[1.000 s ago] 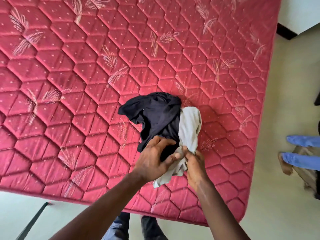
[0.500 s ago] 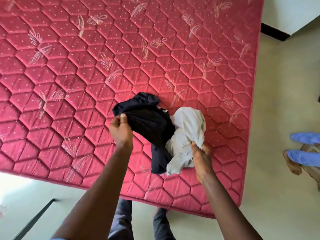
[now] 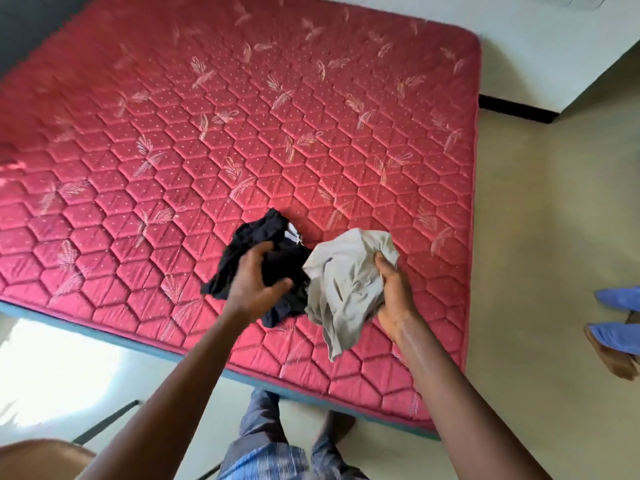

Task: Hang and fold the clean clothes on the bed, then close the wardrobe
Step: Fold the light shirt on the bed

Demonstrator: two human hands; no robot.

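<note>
A crumpled black garment (image 3: 249, 244) lies on the red quilted mattress (image 3: 242, 133) near its front edge. My left hand (image 3: 258, 284) is on top of it, with the fingers spread and curled and the thumb apart. To its right, my right hand (image 3: 394, 292) grips a bunched light grey garment (image 3: 343, 282). The cloth is raised a little off the mattress and its lower end hangs down. The two garments touch along their inner edges. No wardrobe is in view.
Pale floor surrounds the mattress at the front and right. Another person's feet in blue trousers and sandals (image 3: 620, 327) stand on the floor at the right edge. My own legs (image 3: 263, 427) are at the mattress's front edge. A dark skirting strip (image 3: 516, 109) runs along the wall.
My right hand has gathered and raised the grey garment. My left hand has moved right from the black garment's left edge onto its middle. The view has pulled back and shows more of the mattress.
</note>
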